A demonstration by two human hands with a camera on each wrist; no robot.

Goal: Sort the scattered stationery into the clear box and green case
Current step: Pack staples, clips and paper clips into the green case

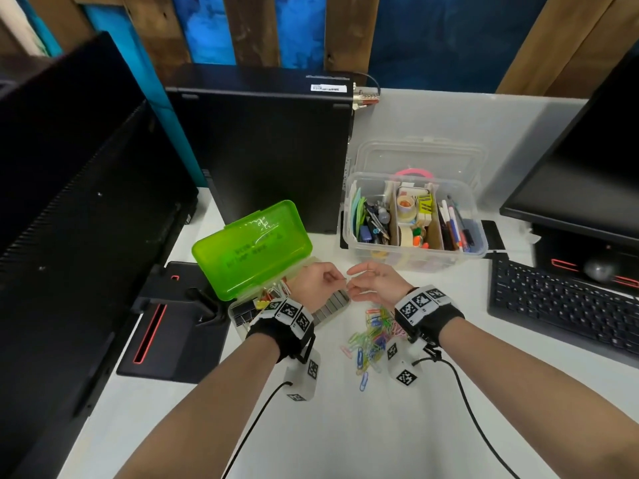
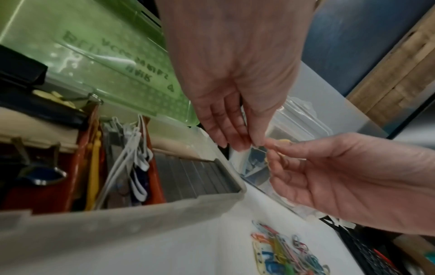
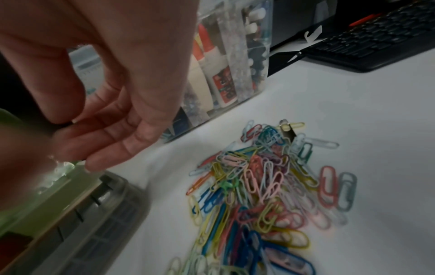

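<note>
Both my hands meet above the right end of the open green case (image 1: pixel 252 250). My left hand (image 1: pixel 340 279) and right hand (image 1: pixel 351 283) each pinch one end of a small thin pale item (image 1: pixel 345 279), too small to identify. The left wrist view shows my left hand (image 2: pixel 249 145) pinching, with my right hand (image 2: pixel 273 148) touching it. The case base (image 2: pixel 117 223) holds binder clips, grey staple strips and coloured pins. A pile of coloured paper clips (image 1: pixel 373 337) (image 3: pixel 259 186) lies on the white desk under my right wrist. The clear box (image 1: pixel 415 261) with divided stationery stands behind.
A black PC tower (image 1: pixel 269 150) stands behind the green case. The back of a monitor (image 1: pixel 69 202) and its stand base (image 1: pixel 173 323) fill the left. A keyboard (image 1: pixel 560 305) and another monitor (image 1: pixel 587 167) are at the right. The clear box's lid (image 1: pixel 422 157) leans behind it.
</note>
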